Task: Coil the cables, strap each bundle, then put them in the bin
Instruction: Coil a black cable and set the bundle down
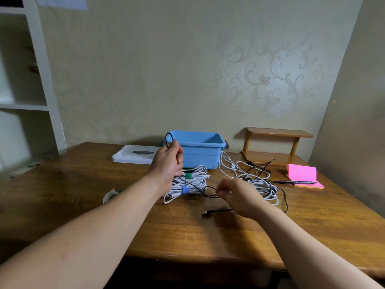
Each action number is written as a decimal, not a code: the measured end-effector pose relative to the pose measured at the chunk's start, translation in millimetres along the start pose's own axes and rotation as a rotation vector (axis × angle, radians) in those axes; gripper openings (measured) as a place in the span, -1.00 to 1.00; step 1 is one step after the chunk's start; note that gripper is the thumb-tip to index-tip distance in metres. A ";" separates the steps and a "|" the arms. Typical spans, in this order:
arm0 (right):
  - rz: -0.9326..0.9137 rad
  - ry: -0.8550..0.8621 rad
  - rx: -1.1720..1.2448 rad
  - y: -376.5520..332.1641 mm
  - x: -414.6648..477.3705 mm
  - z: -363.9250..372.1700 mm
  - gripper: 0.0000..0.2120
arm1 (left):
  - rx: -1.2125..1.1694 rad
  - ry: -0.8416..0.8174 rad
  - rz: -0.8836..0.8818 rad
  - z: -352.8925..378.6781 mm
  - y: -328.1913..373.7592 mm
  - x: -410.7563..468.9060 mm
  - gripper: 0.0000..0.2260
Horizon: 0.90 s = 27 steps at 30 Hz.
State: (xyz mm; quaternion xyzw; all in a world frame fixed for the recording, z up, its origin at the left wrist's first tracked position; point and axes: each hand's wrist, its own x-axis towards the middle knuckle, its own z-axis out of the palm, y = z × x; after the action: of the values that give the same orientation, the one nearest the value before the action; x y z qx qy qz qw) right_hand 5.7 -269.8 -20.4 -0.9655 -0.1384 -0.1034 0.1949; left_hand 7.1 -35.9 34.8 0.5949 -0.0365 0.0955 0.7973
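While both hands (168, 161) (239, 198) pinch it | black cable (200, 189): thin, seemingly 1 loop.

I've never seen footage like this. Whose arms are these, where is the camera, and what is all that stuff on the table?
There is no machine here: a person wears one camera on the head, looking down at their own bare arms. The left hand is raised with its grip closed on loops of a thin black cable; the right hand pinches the same cable lower down. On the brown wooden table lie white cable bundles strapped green and blue, a loose tangle of white and black cables, an open blue plastic bin, its white lid, pink sticky notes and a black pen.
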 end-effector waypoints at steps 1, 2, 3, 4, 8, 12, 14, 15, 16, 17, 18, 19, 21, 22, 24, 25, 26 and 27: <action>-0.036 0.016 -0.014 -2.2 -1.1 0.4 -0.90 | 0.021 -0.012 -0.005 -1.4 -1.0 -1.1 -0.68; -0.087 0.044 -0.032 -7.2 -2.7 1.3 -0.86 | 0.030 -0.028 -0.013 -1.4 -2.1 -3.1 -0.68; -0.139 0.067 -0.051 -14.1 -4.1 2.7 -0.80 | 0.029 -0.049 -0.021 -0.2 -3.6 -5.0 -0.69; -0.184 0.062 -0.072 -22.0 -5.0 4.7 -0.75 | 0.026 -0.066 -0.028 1.6 -3.8 -7.3 -0.69; -0.182 -0.092 -0.160 -36.5 -1.4 21.3 -0.76 | 0.051 -0.094 -0.031 7.7 4.0 -10.8 -0.70; -0.188 -0.069 -0.178 -33.1 -1.1 22.9 -0.81 | 0.284 -0.122 -0.040 -0.5 7.6 -9.4 -0.74; -0.223 -0.078 -0.179 -34.3 -1.6 23.4 -0.79 | 0.455 -0.136 -0.046 -2.5 5.1 -11.4 -0.76; -0.232 -0.092 -0.170 -35.9 -1.5 23.9 -0.76 | 0.497 -0.148 -0.048 -1.2 4.4 -13.2 -0.76; -0.239 -0.109 -0.162 -37.6 -0.9 24.6 -0.72 | 0.503 -0.156 -0.047 0.6 5.1 -15.2 -0.76; -0.245 -0.125 -0.163 -39.3 -0.1 25.5 -0.70 | 0.477 -0.159 -0.044 3.1 6.9 -16.3 -0.77; -0.253 -0.135 -0.171 -40.7 1.0 26.2 -0.71 | 0.431 -0.159 -0.037 5.6 10.5 -17.3 -0.77; -0.258 -0.137 -0.181 -41.1 2.0 26.6 -0.73 | 0.393 -0.156 -0.021 7.7 14.1 -16.2 -0.78; -0.255 -0.108 -0.200 -39.3 3.6 26.2 -0.75 | 0.460 -0.158 0.048 9.0 19.3 -11.2 -0.75; -0.255 -0.074 -0.210 -37.3 4.3 25.7 -0.76 | 0.613 -0.171 0.099 7.8 19.9 -8.3 -0.74; -0.264 0.029 -0.218 -33.2 6.0 24.6 -0.78 | 1.056 -0.266 0.179 3.7 15.3 -7.8 -0.74; -0.263 0.084 -0.213 -32.2 7.4 23.3 -0.79 | 1.251 -0.339 0.195 2.0 8.8 -9.0 -0.76; -0.253 0.131 -0.205 -31.7 8.7 21.4 -0.80 | 1.398 -0.409 0.194 1.1 2.1 -12.4 -0.79; -0.242 0.165 -0.196 -32.1 10.0 19.2 -0.80 | 1.511 -0.465 0.180 1.4 -3.9 -16.9 -0.80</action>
State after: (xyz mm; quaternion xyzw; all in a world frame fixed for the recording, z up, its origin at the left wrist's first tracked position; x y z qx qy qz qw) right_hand 8.0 -231.3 -24.0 -0.9444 -0.2263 -0.2180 0.0966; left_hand -8.6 -40.2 28.7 0.9741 -0.1750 0.0318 0.1393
